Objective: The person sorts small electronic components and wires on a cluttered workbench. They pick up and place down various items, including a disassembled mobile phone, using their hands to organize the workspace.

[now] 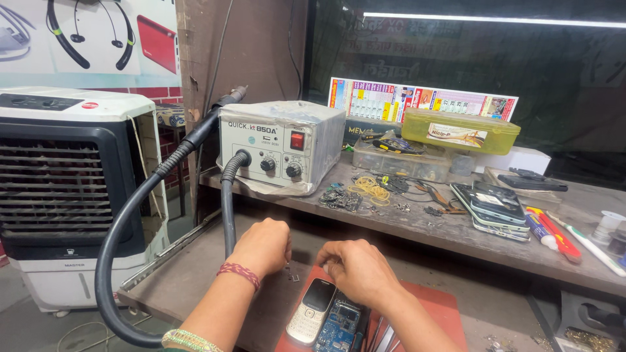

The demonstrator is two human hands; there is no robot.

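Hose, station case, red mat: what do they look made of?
Hose: black ribbed rubber or flexible plastic, going by the corrugated ridges and dull sheen. Station case: probably painted sheet metal, pale grey, with flat panels and sharp folded edges, under a clear film wrap. Red mat: matte and flat, possibly silicone or rubber; hard to tell. Both the left hand and right hand rest at its edge.

a silver keypad phone (312, 311) lies face up on the red mat (443, 306), tilted, just beside an opened phone with bare blue circuit board (339, 326) on its right.
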